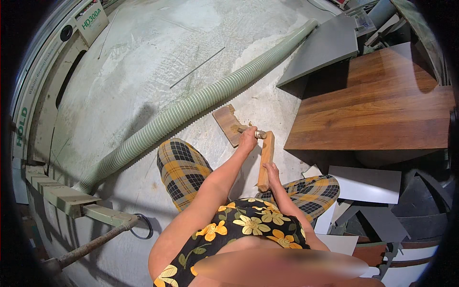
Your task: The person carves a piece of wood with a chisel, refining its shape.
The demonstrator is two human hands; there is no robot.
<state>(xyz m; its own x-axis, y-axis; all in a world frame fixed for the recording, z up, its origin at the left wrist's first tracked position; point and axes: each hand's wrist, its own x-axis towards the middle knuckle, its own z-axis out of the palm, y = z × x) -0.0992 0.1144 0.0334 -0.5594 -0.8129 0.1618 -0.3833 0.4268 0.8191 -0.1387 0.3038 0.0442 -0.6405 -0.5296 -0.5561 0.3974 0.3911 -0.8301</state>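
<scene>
My left hand [248, 139] is closed around the handle of a small tool [258, 134] whose metal end points at the top of a narrow wooden strip [266, 160]. My right hand [273, 173] grips that strip near its lower end and holds it nearly upright between my knees. Just beyond the left hand a flat brown wooden offcut [226, 122] lies on the concrete floor, with sawdust around it.
A ribbed pale-green dust hose [191, 105] runs diagonally across the floor [143, 57]. Stacked brown wooden boards [377, 105] and grey panels [330, 45] lie at right, white and grey offcuts [366, 184] below them. A green machine frame [28, 95] and metal bar [91, 246] stand at left.
</scene>
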